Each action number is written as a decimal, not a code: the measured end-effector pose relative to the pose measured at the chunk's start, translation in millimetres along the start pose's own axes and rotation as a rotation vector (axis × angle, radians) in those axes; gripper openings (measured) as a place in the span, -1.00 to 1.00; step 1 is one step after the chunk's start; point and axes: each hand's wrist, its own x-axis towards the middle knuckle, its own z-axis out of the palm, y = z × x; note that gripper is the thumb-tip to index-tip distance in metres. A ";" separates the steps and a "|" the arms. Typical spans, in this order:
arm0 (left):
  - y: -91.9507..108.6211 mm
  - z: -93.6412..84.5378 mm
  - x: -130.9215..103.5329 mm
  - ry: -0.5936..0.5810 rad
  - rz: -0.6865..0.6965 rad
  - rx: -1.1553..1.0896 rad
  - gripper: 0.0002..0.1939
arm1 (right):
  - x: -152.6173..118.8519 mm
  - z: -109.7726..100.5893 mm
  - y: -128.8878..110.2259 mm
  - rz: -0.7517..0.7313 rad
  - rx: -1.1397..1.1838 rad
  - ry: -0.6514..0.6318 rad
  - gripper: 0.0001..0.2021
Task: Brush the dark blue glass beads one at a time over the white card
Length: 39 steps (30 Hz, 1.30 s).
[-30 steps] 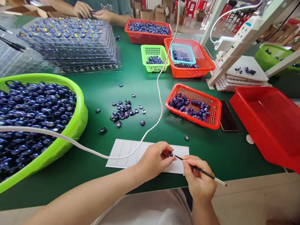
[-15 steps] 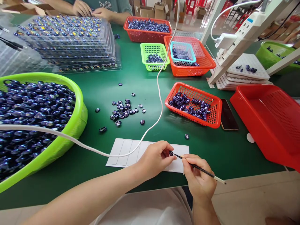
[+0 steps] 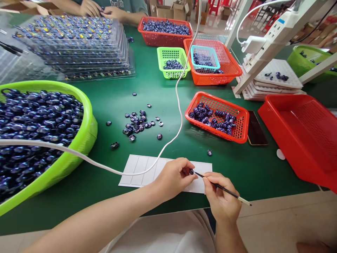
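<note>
Between the thumb and fingertips of my left hand [image 3: 173, 177] is a small dark shell-like part [image 3: 191, 171], partly covered by the fingers. My right hand [image 3: 223, 196] pinches a thin black stick tool [image 3: 223, 188] with a pale rear end, held like a pen. Its front tip meets the small part, or comes very close; I cannot tell which. Under both hands lies a white sheet [image 3: 147, 165] marked with lines. A loose glossy dark-blue part [image 3: 209, 153] rests beyond it, and a scattered group of similar parts [image 3: 139, 123] lies to the left.
A large green basket [image 3: 91, 123] of dark-blue pieces stands left. A white cable [image 3: 105, 170] crosses the table and sheet. Beyond are a red basket [image 3: 243, 128], a phone [image 3: 256, 128], a red bin [image 3: 295, 140] and stacked clear trays [image 3: 126, 63]. Another person's hands [image 3: 113, 14] work opposite.
Both hands keep the same grip, with the small part and the tool held almost where they were. The tool's rear end has shifted slightly left and up. The whole view has moved slightly.
</note>
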 end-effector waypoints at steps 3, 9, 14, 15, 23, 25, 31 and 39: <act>-0.4 -0.4 0.6 -0.001 -0.012 -0.015 -0.88 | 1.6 -2.2 0.6 -0.048 -0.003 -0.060 -0.71; -1.2 0.4 1.3 0.010 -0.045 -0.049 -0.88 | 2.7 -5.6 -2.6 -0.113 -0.020 -0.131 -0.68; -1.7 1.7 1.7 0.017 -0.038 -0.075 -0.86 | -0.1 -3.3 -3.0 -0.042 -0.013 -0.035 -0.76; -1.7 1.7 1.9 0.017 -0.036 -0.075 -0.86 | -0.4 -3.1 -3.1 -0.031 -0.015 -0.029 -0.77; 0.0 -0.3 2.0 0.011 -0.033 -0.061 -0.87 | -0.1 -4.1 -3.7 -0.037 -0.011 -0.004 -0.76; -0.4 -0.5 1.6 0.009 -0.022 -0.048 -0.88 | 0.0 -3.9 -2.5 -0.018 0.024 -0.008 -0.75; -2.5 0.2 0.6 0.010 0.031 -0.035 -0.91 | 0.7 -1.9 0.8 0.056 -0.004 -0.024 -0.83; -0.8 0.3 0.8 0.020 0.030 -0.018 -0.91 | 2.6 4.6 -1.0 0.090 0.027 0.048 -0.92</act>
